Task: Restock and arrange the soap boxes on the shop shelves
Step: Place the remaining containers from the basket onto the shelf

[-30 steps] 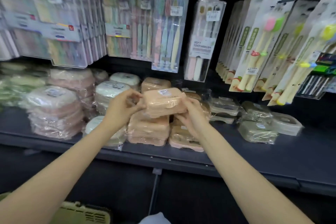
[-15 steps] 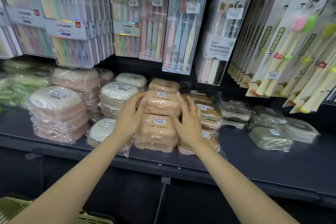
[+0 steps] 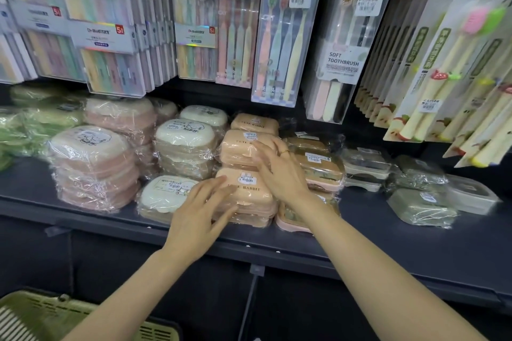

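Note:
Orange "Cute Rabbit" soap boxes stand in stacks mid-shelf: a front stack [image 3: 249,196], a taller stack [image 3: 241,147] behind it and another box [image 3: 255,123] at the back. My left hand [image 3: 202,213] lies with spread fingers on the front stack's left side. My right hand [image 3: 279,169], ring on one finger, rests flat against the right side of the taller stack. Neither hand grips a box.
Cream boxes [image 3: 185,135], pink boxes [image 3: 91,163] and green boxes [image 3: 33,119] fill the shelf [image 3: 388,243] to the left; brown [image 3: 318,166] and grey-green boxes [image 3: 421,206] lie to the right. Toothbrush packs [image 3: 282,33] hang above. A green basket [image 3: 41,315] sits low left.
The orange box held in both hands was set on the taller stack. Both hands then let go; the left hand has dropped to the front stack, the right stays beside the taller one.

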